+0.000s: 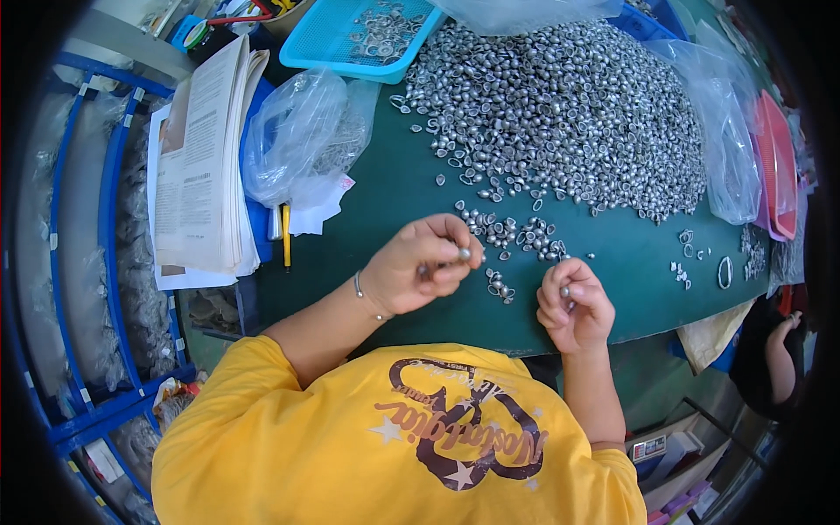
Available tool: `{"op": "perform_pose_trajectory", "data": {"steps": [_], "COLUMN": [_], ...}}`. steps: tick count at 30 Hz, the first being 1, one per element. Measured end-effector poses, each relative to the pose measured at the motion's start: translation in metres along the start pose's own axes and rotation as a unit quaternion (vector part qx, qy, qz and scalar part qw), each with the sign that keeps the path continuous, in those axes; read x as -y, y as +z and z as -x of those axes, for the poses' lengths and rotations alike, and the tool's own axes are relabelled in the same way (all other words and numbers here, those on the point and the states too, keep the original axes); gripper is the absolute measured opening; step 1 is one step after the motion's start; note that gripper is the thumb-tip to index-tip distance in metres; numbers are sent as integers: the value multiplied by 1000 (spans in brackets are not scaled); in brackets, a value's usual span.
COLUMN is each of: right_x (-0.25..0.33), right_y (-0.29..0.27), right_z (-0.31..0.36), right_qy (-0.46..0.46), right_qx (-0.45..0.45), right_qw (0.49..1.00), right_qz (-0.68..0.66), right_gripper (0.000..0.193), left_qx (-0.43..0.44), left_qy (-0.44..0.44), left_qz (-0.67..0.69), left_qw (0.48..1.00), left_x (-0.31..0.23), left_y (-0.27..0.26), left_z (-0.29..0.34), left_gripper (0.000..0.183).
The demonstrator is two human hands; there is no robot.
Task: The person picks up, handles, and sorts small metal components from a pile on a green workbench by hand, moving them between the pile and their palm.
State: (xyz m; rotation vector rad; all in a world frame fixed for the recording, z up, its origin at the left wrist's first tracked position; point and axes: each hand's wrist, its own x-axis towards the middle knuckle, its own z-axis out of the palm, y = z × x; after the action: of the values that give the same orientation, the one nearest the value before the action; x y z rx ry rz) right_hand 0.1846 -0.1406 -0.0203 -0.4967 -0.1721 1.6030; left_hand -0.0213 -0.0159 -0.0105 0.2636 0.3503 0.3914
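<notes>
left hand (424, 267): curled over the green table, thumb and forefinger pinched narrow on a small rounded silver bead (465, 254); a thin metal bracelet (360, 290) circles the wrist
right hand (573, 302): closed into a loose fist near the table's front edge, fingertips nipping a tiny shiny metal piece (565, 291); its exact shape is too small to tell
big heap (569, 114): a wide mound of small dull-silver metal shells, oval and cup-like, many with open hollow sides, spread over the far half of the table
small cluster (516, 234): a loose scatter of rounder, glossier silver beads lying between the heap and the two hands, just beyond the fingers
table (385, 201): flat, dark green, matte surface, curved edge toward the person
stray pieces (704, 262): a few ring and loop shapes lying apart to the right
clear bag (302, 144): crumpled, glossy thin plastic, left of the heap, with grey metal bits showing through
second bag (722, 131): clear soft plastic slumped at the heap's right side
basket (328, 39): light blue plastic mesh tray at the far edge, holding silver rings
papers (206, 157): thick stack of printed sheets at the left, edges fanned
pencil (286, 234): slim yellow stick beside the papers
shirt (394, 437): yellow soft cloth with a brown looping print
</notes>
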Motion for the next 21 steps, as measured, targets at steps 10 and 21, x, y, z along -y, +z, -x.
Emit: {"op": "perform_pose_trajectory", "data": {"steps": [10,21], "right_x": [-30,-30], "right_y": [25,21], "right_z": [-29,-21], "right_qy": [-165,-213], "right_qx": [-161,-76], "right_qw": [539,727], "right_qz": [810,648], "right_gripper": [14,11], "left_qx": [-85,-49], "left_qy": [261,200], "left_qz": [-824,-608], "left_qw": [497,767], "left_x": [19,16], "left_y": [-6,8], "left_z": [-11,-3], "left_gripper": [12,10]}}
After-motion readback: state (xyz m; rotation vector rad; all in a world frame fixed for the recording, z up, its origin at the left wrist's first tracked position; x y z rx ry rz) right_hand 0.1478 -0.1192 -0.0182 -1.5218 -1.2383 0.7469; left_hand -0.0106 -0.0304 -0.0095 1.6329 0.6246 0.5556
